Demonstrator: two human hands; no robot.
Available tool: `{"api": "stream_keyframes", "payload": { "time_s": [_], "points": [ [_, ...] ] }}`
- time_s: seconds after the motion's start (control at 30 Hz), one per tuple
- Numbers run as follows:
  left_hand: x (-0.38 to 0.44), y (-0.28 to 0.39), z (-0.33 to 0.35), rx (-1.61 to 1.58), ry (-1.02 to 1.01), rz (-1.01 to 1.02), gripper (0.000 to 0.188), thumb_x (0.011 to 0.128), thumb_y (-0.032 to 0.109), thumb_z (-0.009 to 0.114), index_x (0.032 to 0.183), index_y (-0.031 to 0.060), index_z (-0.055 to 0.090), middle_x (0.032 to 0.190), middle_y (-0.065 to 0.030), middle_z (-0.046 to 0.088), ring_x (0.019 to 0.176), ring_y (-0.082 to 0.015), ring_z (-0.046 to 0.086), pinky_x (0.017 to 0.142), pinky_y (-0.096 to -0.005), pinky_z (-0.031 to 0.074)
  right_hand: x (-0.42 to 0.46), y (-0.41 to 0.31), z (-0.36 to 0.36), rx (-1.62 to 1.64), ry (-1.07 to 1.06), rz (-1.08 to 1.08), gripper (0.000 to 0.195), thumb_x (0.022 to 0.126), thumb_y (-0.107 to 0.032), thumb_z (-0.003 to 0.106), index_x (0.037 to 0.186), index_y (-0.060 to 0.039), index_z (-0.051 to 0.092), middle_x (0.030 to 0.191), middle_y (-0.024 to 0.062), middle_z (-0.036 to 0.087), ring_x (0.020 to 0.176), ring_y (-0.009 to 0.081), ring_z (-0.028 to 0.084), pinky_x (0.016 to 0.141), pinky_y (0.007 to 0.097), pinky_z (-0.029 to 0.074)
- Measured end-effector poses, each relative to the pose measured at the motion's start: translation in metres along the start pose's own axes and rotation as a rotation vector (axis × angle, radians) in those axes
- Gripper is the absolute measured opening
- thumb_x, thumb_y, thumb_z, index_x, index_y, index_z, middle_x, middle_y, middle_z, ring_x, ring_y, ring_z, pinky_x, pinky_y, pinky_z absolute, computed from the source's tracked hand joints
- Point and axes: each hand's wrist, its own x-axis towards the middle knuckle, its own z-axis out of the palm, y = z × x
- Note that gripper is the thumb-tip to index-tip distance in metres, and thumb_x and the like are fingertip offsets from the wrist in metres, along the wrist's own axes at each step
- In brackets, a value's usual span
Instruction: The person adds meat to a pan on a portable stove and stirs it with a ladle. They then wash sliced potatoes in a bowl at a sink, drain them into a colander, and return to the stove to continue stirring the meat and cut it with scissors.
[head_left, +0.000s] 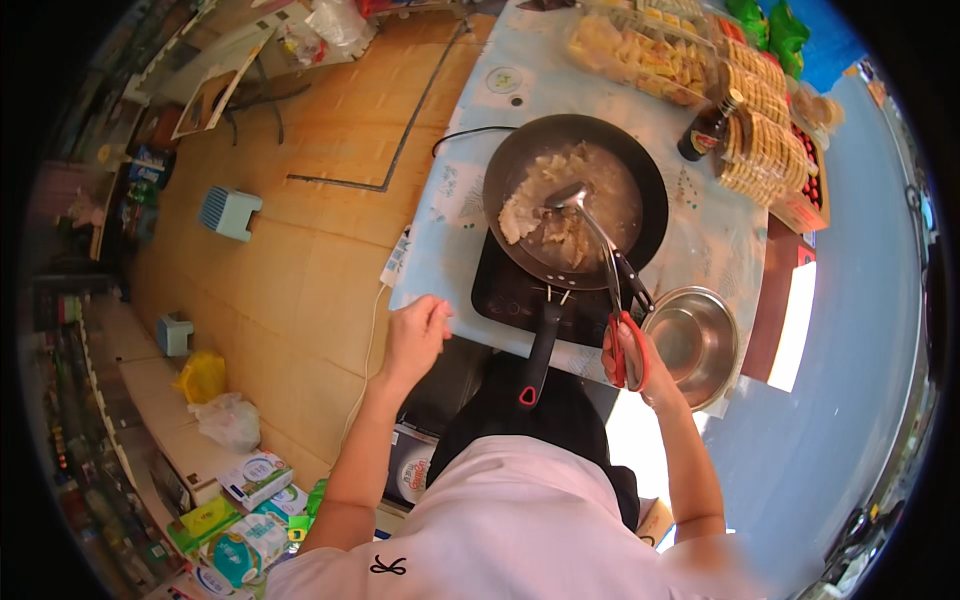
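Note:
My right hand (654, 371) grips the red handles of kitchen scissors (630, 352), whose blades point up toward the wok. Over the table's near edge, my left hand (420, 334) is loosely closed, with nothing visible in it. A dark wok (652, 180) stands on a black induction cooker (495, 292), its black handle (546, 349) pointing toward me. Pale pieces of food (525, 214) lie in its cloudy brown liquid. A metal spatula (592, 221) rests in the wok, its black handle leaning over the rim beside the scissors. Right of them sits a stainless steel bowl (686, 337).
A patterned cloth covers the table (457, 202). Toward the back right are a brown glass bottle (709, 127), stacked packaged biscuits (761, 150) and a plastic tray of yellow packets (645, 56). A power strip (396, 255) hangs at the left edge. A small stool (232, 212) stands on the floor.

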Motion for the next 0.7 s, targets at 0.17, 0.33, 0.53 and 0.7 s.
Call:
{"api": "stream_keyframes", "payload": {
  "time_s": [0.17, 0.33, 0.53, 0.7],
  "points": [
    [-0.026, 0.031, 0.054, -0.304, -0.061, 0.110, 0.034, 0.088, -0.006, 0.042, 0.121, -0.0004, 0.051, 0.111, -0.0137, 0.056, 0.081, -0.0150, 0.061, 0.062, -0.0256, 0.054, 0.016, 0.006, 0.009, 0.041, -0.087, 0.037, 0.042, 0.091, -0.047, 0.052, 0.088, -0.0051, 0.051, 0.060, 0.0019, 0.048, 0.051, 0.0114, 0.049, 0.046, 0.0236, 0.039],
    [-0.047, 0.034, 0.073, -0.186, 0.005, 0.256, 0.046, 0.076, -0.014, 0.035, 0.112, 0.0005, 0.059, 0.083, -0.0125, 0.067, 0.077, -0.0182, 0.065, 0.069, -0.0300, 0.055, 0.023, -0.017, -0.006, -0.262, -0.077, 0.115, 0.054, 0.086, -0.054, 0.056, 0.089, -0.0002, 0.052, 0.058, -0.0012, 0.044, 0.047, 0.0099, 0.045, 0.045, 0.0217, 0.034],
    [-0.058, 0.039, 0.069, -0.095, -0.068, 0.150, 0.032, 0.079, -0.004, 0.038, 0.097, 0.0005, 0.064, 0.054, -0.0111, 0.056, 0.051, -0.0211, 0.058, 0.051, -0.0306, 0.046, 0.066, -0.045, -0.017, -0.654, -0.067, 0.211, 0.069, 0.079, -0.069, 0.052, 0.068, -0.0011, 0.053, 0.053, 0.0034, 0.049, 0.043, 0.0122, 0.050, 0.039, 0.0240, 0.038],
    [-0.052, 0.021, 0.054, -0.108, 0.120, 0.169, 0.034, 0.077, -0.005, 0.038, 0.097, 0.0004, 0.064, 0.054, -0.0100, 0.056, 0.049, -0.0187, 0.056, 0.051, -0.0291, 0.045, 0.101, -0.048, -0.018, -0.790, 0.021, 0.293, 0.075, 0.076, -0.076, 0.047, 0.061, -0.0027, 0.052, 0.052, 0.0051, 0.049, 0.042, 0.0140, 0.051, 0.038, 0.0258, 0.039]
  ]
}}
